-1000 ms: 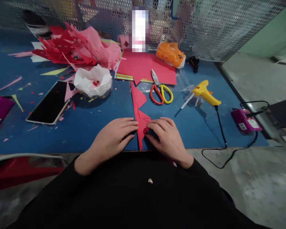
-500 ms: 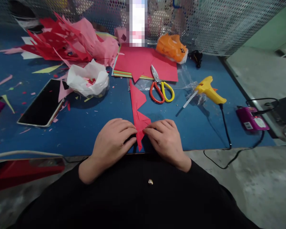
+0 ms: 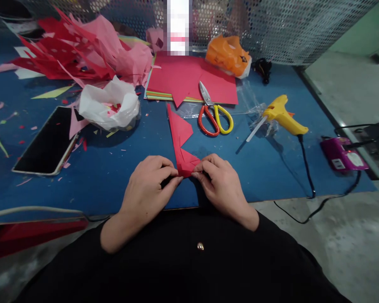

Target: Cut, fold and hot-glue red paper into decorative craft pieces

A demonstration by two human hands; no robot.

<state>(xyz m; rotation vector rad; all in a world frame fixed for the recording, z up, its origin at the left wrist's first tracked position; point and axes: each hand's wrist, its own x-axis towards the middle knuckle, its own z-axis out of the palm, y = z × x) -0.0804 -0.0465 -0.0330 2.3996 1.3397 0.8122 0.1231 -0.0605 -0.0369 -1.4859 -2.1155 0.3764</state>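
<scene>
A long folded strip of red paper (image 3: 180, 139) lies on the blue table (image 3: 120, 176), running away from me toward the stack of red sheets. My left hand (image 3: 148, 187) and my right hand (image 3: 221, 185) meet at its near end. Both hands pinch that near end between thumb and fingertips, left from the left side, right from the right. The near tip of the paper is folded up under my fingers and no longer shows below them.
Scissors (image 3: 213, 113) with red and yellow handles lie beyond the paper. A yellow glue gun (image 3: 282, 118) with a black cord is at right, by a purple box (image 3: 342, 153). A phone (image 3: 46, 141), a white bag (image 3: 109, 105), paper scraps (image 3: 78, 50) and red sheets (image 3: 189, 78) lie further back.
My fingers went from lying flat on the paper to pinching its near end. The pointed near tip that showed between my hands has been folded up out of sight.
</scene>
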